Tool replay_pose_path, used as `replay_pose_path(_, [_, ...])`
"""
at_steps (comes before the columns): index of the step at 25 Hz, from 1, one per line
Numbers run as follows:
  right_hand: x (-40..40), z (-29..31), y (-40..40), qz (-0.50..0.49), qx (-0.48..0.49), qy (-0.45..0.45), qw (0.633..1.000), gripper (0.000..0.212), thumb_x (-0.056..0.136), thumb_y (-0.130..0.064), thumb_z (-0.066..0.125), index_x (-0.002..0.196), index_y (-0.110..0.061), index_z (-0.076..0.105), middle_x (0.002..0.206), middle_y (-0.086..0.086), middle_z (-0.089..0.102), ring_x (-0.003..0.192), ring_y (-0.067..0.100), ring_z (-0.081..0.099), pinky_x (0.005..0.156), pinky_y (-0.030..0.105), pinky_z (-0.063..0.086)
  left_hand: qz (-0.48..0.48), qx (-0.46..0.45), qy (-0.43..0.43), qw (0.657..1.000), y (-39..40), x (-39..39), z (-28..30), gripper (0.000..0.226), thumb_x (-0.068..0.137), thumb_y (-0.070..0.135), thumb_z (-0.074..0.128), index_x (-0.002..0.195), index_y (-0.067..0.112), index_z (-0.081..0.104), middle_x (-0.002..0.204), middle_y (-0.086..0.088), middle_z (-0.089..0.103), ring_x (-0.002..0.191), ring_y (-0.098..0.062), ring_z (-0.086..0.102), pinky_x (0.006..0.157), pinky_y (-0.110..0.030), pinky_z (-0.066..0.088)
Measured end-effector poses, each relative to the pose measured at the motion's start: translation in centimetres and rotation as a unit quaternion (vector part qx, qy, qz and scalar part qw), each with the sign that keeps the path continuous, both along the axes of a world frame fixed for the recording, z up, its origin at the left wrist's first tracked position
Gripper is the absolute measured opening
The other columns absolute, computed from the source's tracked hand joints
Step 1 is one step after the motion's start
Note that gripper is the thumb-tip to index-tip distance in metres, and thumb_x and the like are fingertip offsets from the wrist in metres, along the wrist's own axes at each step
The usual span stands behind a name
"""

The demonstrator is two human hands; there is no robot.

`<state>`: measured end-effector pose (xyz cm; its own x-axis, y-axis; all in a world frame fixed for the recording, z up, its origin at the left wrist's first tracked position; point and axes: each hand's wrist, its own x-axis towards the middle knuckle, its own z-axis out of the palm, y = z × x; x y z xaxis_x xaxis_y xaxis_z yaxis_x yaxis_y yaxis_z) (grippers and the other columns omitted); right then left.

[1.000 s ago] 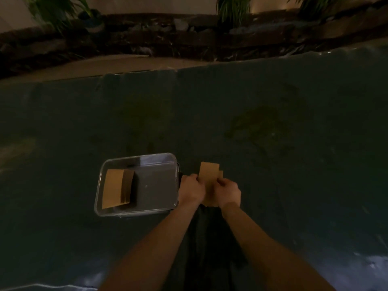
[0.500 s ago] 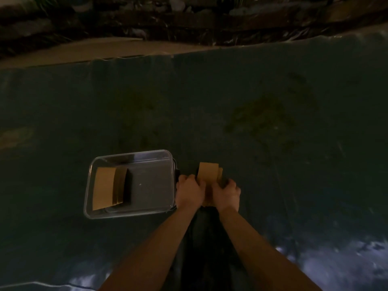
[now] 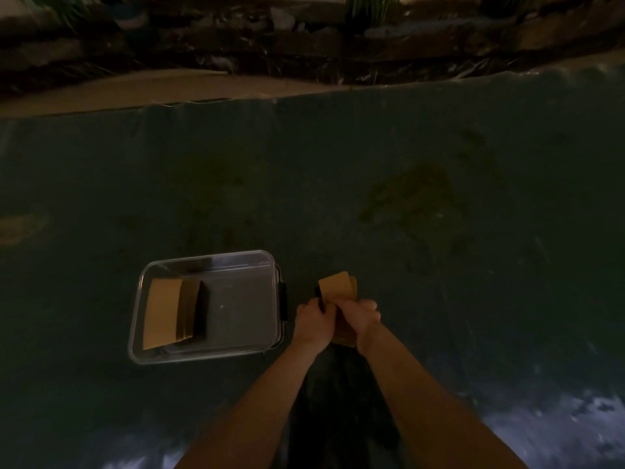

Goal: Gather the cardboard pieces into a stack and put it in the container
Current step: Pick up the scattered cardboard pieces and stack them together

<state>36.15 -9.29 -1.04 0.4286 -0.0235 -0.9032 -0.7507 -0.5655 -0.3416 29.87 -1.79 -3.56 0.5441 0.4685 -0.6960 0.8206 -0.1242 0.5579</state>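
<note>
A small stack of brown cardboard pieces (image 3: 336, 285) stands between my two hands, just right of the clear plastic container (image 3: 270, 265). My left hand (image 3: 313, 321) grips the stack's left edge and my right hand (image 3: 359, 316) closes over its right side and top. The lower part of the stack is hidden by my fingers. Inside the container, at its left end, another stack of cardboard (image 3: 162, 313) leans tilted against the wall. The scene is dim.
A dark blue-green sheet (image 3: 338, 184) covers the ground all around. Its far edge meets a pale strip (image 3: 135, 89), with dark rocks and plants (image 3: 304, 38) behind. A faint brownish patch (image 3: 20, 228) shows at the far left.
My right hand has slid up and left over the stack, so less cardboard shows. The camera has tipped slightly; the container has not moved on the sheet.
</note>
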Motion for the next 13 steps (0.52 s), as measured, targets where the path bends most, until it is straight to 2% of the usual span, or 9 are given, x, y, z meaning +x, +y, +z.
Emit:
replay_pose_path(3, [-0.9,0.2,0.8,0.029,-0.017,-0.02,0.999,0.077,0.081,-0.051,0.066,0.136,-0.011,0.029,0.138,0.014,0.032,0.123,0.032,0.039,0.103,0.045,0.04,0.054,-0.087,-0.025,0.994,0.1,-0.5,-0.1,0.037,0.104,0.029,0.036,0.123,0.007,0.058,0.127,-0.017,0.061,0.111,-0.027,0.06,0.101,-0.044,0.047])
replay_pose_path(5, [-1.4,0.0,0.5,-0.015,0.032,-0.04,0.999,0.065,0.084,-0.042,0.068,0.127,-0.011,0.03,0.127,0.012,0.042,0.104,0.024,0.049,0.089,0.041,0.043,0.051,-0.108,-0.038,0.992,0.0,-0.9,-0.1,0.036,0.104,0.028,0.034,0.122,0.01,0.059,0.128,-0.015,0.06,0.111,-0.024,0.06,0.101,-0.045,0.047])
replay_pose_path(7, [-2.0,0.2,-0.2,-0.065,0.093,-0.043,0.993,0.052,0.087,-0.036,0.067,0.115,-0.015,0.029,0.107,0.007,0.05,0.084,0.017,0.052,0.078,0.039,0.046,0.045,-0.117,-0.054,0.991,-0.4,-1.2,0.4,0.03,0.104,0.028,0.034,0.114,0.018,0.06,0.127,-0.011,0.056,0.105,-0.017,0.059,0.097,-0.039,0.048])
replay_pose_path(11, [-3.3,1.5,-0.9,-0.048,0.133,-0.114,0.983,0.044,0.084,-0.035,0.067,0.115,-0.024,0.037,0.096,0.0,0.056,0.083,0.017,0.058,0.074,0.039,0.052,0.12,-0.141,-0.113,0.976,-1.8,-2.3,2.7,0.019,0.105,0.024,0.035,0.107,0.027,0.054,0.134,-0.008,0.045,0.107,-0.014,0.056,0.099,-0.037,0.047])
replay_pose_path(13, [-4.3,2.8,-1.4,-0.043,0.164,-0.143,0.975,0.042,0.082,-0.035,0.069,0.114,-0.028,0.043,0.098,-0.002,0.059,0.086,0.016,0.06,0.075,0.039,0.054,0.176,-0.184,-0.147,0.956,-3.0,-3.5,4.5,0.017,0.105,0.024,0.038,0.113,0.029,0.052,0.134,-0.004,0.049,0.111,-0.014,0.057,0.098,-0.036,0.048])
